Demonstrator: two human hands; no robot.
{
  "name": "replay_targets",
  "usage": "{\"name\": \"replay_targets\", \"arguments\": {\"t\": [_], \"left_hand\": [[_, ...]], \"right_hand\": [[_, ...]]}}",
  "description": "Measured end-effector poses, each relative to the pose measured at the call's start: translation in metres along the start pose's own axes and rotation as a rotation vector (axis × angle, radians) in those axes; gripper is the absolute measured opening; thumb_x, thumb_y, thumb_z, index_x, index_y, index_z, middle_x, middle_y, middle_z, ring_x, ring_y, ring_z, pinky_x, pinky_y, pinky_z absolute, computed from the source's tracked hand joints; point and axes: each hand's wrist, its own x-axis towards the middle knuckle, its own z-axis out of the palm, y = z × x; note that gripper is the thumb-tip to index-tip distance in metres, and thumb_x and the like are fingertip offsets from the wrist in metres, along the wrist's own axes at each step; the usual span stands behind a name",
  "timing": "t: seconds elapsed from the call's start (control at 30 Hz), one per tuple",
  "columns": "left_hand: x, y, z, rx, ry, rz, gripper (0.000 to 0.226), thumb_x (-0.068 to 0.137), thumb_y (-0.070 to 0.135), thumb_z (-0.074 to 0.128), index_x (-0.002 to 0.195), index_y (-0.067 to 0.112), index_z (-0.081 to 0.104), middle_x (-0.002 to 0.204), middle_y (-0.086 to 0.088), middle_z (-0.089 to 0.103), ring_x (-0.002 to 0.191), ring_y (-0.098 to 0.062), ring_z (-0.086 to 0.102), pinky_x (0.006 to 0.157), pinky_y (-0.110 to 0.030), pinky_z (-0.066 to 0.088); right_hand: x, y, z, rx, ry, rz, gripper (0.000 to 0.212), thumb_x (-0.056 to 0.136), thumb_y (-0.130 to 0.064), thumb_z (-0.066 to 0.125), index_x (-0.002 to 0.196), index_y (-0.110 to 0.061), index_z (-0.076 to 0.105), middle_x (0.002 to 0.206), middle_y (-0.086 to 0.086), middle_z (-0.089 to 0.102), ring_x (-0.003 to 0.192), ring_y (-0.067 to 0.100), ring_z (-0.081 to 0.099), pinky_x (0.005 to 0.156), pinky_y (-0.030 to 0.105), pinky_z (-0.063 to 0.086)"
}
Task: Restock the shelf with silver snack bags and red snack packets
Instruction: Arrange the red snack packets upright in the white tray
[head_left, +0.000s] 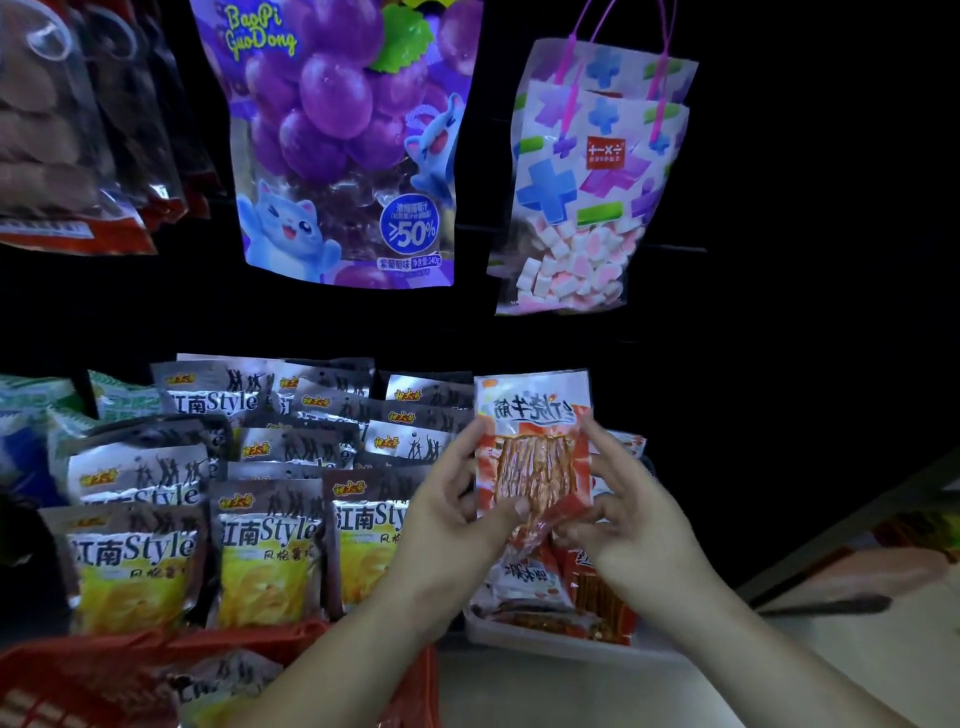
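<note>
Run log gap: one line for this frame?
left hand: grips red snack packet | right hand: grips same packet | white tray: below it

Silver bags (270, 551) lie left of packet tray (561, 647).

A red snack packet (535, 457), white-topped with a clear window showing orange strips, stands upright, pinched between the left hand (452, 514) and right hand (628, 525). More red packets (571, 587) lie heaped just below both hands. Silver snack bags (260, 467) with yellow fronts lean in overlapping rows left of the left hand.
</note>
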Motion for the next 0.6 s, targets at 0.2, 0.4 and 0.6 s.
{"name": "replay_targets", "arguments": {"t": [0.2, 0.4, 0.6], "left_hand": [[-0.003, 0.000, 0.002, 0.032, -0.050, 0.042, 0.084, 0.091, 0.001, 0.072, 0.151, 0.048, 0.037, 0.131, 0.006, 0.066, 0.115, -0.014, 0.069, 0.088, -0.034, 0.061], [-0.003, -0.003, 0.004, 0.043, -0.040, 0.042, 0.084, 0.092, 0.003, 0.072, 0.151, 0.050, 0.036, 0.124, -0.001, 0.070, 0.113, -0.017, 0.070, 0.087, -0.039, 0.062], [-0.002, -0.003, 0.004, -0.039, -0.076, -0.020, 0.097, 0.084, -0.009, 0.077, 0.152, 0.047, 0.035, 0.147, 0.006, 0.055, 0.124, -0.014, 0.063, 0.093, -0.037, 0.060]], "right_hand": [[-0.001, 0.003, -0.002, 0.128, 0.075, 0.001, 0.074, 0.086, -0.015, 0.081, 0.142, -0.052, 0.050, 0.142, -0.006, 0.051, 0.106, 0.014, 0.072, 0.083, 0.023, 0.059], [0.000, 0.007, 0.000, 0.128, 0.071, 0.009, 0.078, 0.092, 0.022, 0.052, 0.142, -0.038, 0.052, 0.110, -0.019, 0.060, 0.072, -0.008, 0.067, 0.056, 0.013, 0.051], [-0.001, 0.013, 0.001, -0.089, 0.004, -0.086, 0.087, 0.095, 0.016, 0.053, 0.142, -0.055, 0.036, 0.119, -0.020, 0.052, 0.091, -0.006, 0.061, 0.073, 0.007, 0.048]]}}
